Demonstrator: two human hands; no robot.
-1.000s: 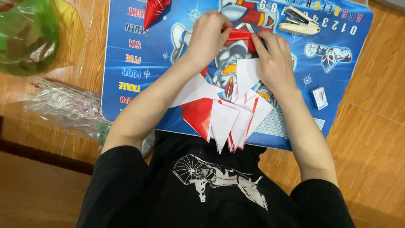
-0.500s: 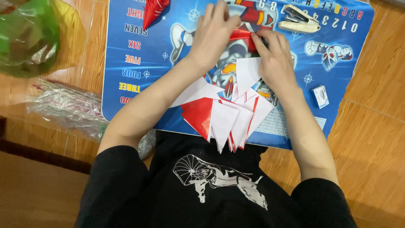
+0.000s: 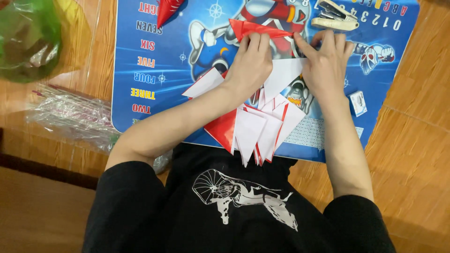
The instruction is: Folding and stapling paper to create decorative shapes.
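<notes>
My left hand (image 3: 251, 61) and my right hand (image 3: 326, 63) both press on a folded piece of red paper (image 3: 255, 29) lying on a blue printed mat (image 3: 168, 75). The fingers of each hand pinch along the paper's lower edge. Under my wrists lies a fan of red and white folded paper triangles (image 3: 260, 129), pointing towards my body. A single white sheet (image 3: 281, 75) sits between my hands.
A white stapler (image 3: 335, 18) rests at the mat's far edge, just beyond my right hand. A red folded cone (image 3: 168, 9) lies far left on the mat. A small staple box (image 3: 358, 102) is at right. A clear plastic wrapper (image 3: 70, 117) and green bag (image 3: 28, 37) lie left.
The view has shifted a little. Both hands have slid along the red paper, and more of its folded left end now shows beyond my left fingers.
</notes>
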